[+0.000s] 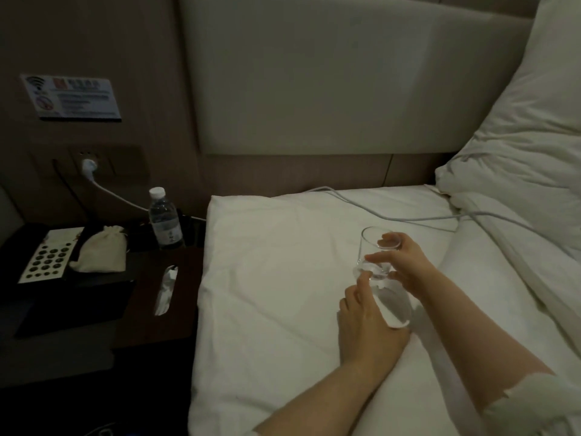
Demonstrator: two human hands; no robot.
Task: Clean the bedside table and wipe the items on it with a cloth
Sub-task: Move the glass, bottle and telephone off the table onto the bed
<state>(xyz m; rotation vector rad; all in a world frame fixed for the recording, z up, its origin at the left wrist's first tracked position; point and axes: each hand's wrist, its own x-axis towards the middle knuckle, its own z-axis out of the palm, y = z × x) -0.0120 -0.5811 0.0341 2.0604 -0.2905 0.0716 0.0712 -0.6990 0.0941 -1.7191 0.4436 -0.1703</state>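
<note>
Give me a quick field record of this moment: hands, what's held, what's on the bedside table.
right hand: grips clear drinking glass near its rim
left hand: holds white cloth against glass base
location: over white bed sheet
dark bedside table: capped clear plastic water bottle, cream drawstring pouch, dotted white card

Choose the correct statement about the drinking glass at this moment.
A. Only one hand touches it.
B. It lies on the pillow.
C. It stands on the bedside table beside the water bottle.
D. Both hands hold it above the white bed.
D: the glass is gripped by the right hand near its upper part while the left hand presses a white cloth against its lower part, over the bed.
</note>
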